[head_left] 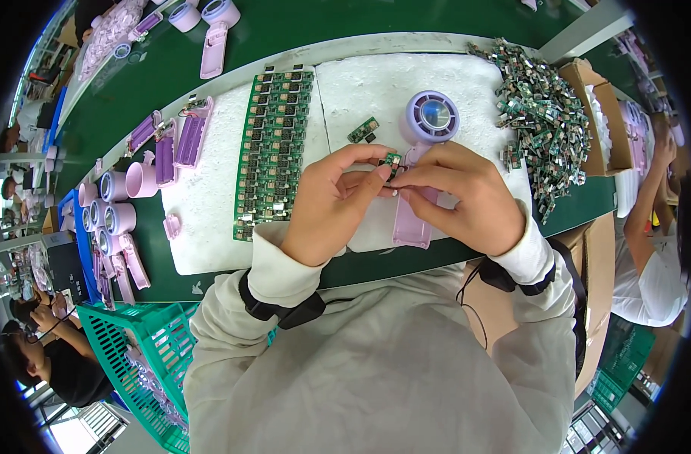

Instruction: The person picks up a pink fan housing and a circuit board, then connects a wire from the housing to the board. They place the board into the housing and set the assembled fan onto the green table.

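My left hand (336,198) pinches a small green circuit board (391,160) between thumb and fingers. Close beside it, the fingers of my right hand (466,198) are drawn together at thin dark wires (400,171) by the board; exactly what they grip is too small to make out. Beneath both hands lies a light-purple handheld fan (413,225), its round head (430,117) pointing away from me and its handle toward me. Another loose circuit board (363,130) rests on the white foam sheet, left of the fan head.
A panel of joined circuit boards (273,151) lies on the foam sheet (201,219) to the left. Purple fan parts (164,155) stand further left. At right are a heap of small boards (546,125) and a cardboard box (599,121). A green crate (145,333) stands lower left.
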Tool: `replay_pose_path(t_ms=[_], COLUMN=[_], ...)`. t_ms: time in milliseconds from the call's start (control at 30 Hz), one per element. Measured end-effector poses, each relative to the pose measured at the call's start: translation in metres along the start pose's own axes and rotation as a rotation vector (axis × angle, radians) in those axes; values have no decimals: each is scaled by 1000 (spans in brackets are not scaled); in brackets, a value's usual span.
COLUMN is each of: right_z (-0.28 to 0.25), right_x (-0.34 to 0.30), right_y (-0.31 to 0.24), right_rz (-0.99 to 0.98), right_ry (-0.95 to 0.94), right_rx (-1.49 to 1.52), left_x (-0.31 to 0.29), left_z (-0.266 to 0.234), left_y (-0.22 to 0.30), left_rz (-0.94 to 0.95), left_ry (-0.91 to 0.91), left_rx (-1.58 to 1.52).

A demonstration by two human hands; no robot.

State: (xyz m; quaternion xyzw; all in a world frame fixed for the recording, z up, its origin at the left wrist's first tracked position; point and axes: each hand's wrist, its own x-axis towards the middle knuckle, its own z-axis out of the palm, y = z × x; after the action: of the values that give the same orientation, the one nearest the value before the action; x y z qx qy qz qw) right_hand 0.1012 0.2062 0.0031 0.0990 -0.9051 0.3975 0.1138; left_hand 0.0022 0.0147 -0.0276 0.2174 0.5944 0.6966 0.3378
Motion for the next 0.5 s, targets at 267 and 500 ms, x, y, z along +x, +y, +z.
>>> replay_pose_path(t_ms=[267, 500], right_z=[4, -1], right_x=[0, -4], right_y=[-6, -7], right_rz=[37, 251], right_ry=[39, 106], right_rx=[66, 187], left_x=[-5, -9], left_z=[2, 13], left_y=[0, -2], left_rz=[8, 97], left_ry=[12, 33], left_rx=[58, 30])
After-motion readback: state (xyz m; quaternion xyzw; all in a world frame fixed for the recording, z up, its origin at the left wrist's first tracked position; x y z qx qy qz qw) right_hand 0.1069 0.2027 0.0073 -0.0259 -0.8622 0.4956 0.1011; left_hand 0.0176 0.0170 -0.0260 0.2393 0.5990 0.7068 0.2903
